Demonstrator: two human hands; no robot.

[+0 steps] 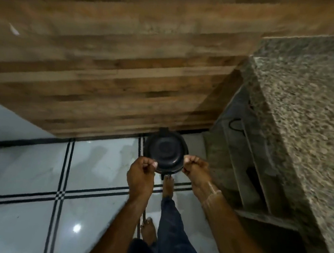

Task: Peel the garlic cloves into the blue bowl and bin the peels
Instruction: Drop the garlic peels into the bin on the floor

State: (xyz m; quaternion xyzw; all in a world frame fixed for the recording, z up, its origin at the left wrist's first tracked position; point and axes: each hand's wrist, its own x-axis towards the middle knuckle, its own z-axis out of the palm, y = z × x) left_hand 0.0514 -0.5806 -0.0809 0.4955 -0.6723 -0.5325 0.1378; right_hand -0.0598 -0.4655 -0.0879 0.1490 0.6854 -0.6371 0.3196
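A round black pedal bin [163, 152] stands on the floor against the base of a wooden cabinet, and its lid looks down. My left hand [142, 171] hovers over the bin's near left rim with fingers curled and thumb pressed against them. My right hand [195, 169] is held the same way at the near right rim. Whatever is inside either fist is hidden; no peel shows. My bare foot [168, 186] is at the bin's front, by the pedal. No blue bowl or garlic is in view.
The wooden cabinet front [116, 73] fills the top of the view. A speckled granite counter [305, 108] runs along the right, with a dusty shelf [244, 171] under it. The white tiled floor [30, 176] with black lines spreads out to the left.
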